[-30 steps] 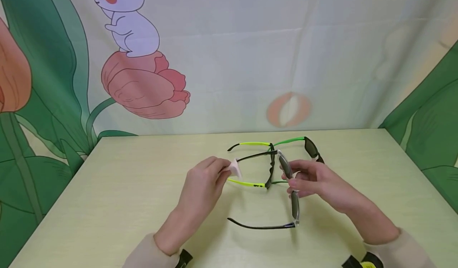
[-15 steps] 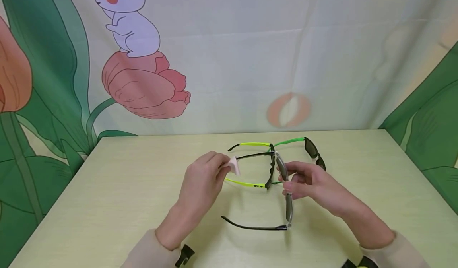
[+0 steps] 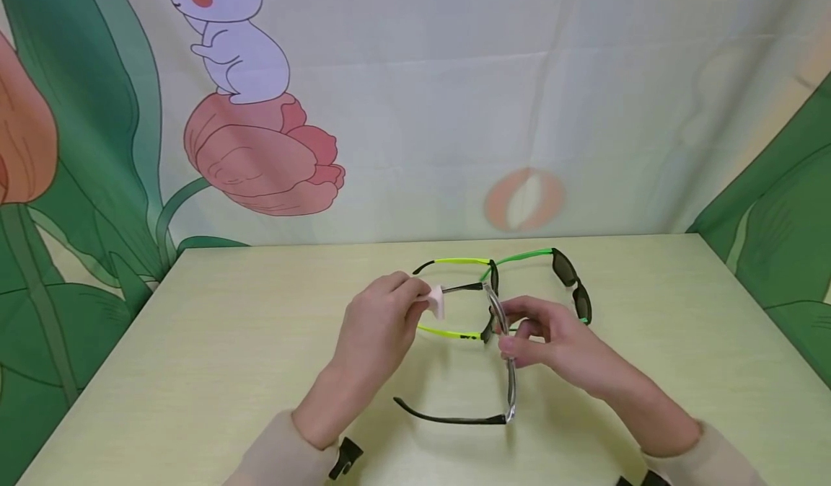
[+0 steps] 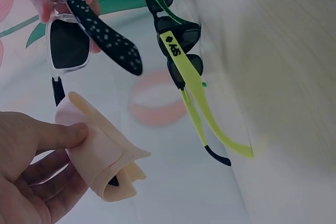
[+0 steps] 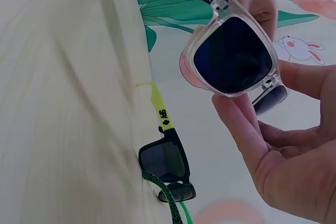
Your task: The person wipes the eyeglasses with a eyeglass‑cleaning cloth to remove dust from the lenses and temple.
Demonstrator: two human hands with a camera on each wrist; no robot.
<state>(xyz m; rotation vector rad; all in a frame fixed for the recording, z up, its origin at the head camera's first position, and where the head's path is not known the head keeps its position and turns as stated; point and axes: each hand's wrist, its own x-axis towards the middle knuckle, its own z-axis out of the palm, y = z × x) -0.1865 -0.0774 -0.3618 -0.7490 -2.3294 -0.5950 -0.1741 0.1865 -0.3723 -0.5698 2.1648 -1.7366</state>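
Note:
My right hand (image 3: pixel 558 338) pinches a pair of clear-framed sunglasses (image 5: pixel 233 56) at the bridge, holding them above the table with both temples unfolded. The temples are black, with pale speckles. A pale pink wiping cloth (image 4: pixel 97 145) is pinched between the thumb and fingers of my left hand (image 3: pixel 376 327). It wraps around the far temple, whose dark tip shows inside the cloth's fold in the left wrist view. The other temple reaches toward the near left, untouched.
Behind the held pair, black sunglasses with yellow temples (image 3: pixel 454 334) lie on the light wooden table (image 3: pixel 195 370). Further right are dark sunglasses with green temples (image 3: pixel 563 268), overlapping them in view. A printed curtain (image 3: pixel 415 125) hangs along the table's back edge.
The clear-framed sunglasses and my right hand have shifted left and slightly nearer, and the lenses have turned more edge-on. My left hand has moved a little right along the temple with the cloth.

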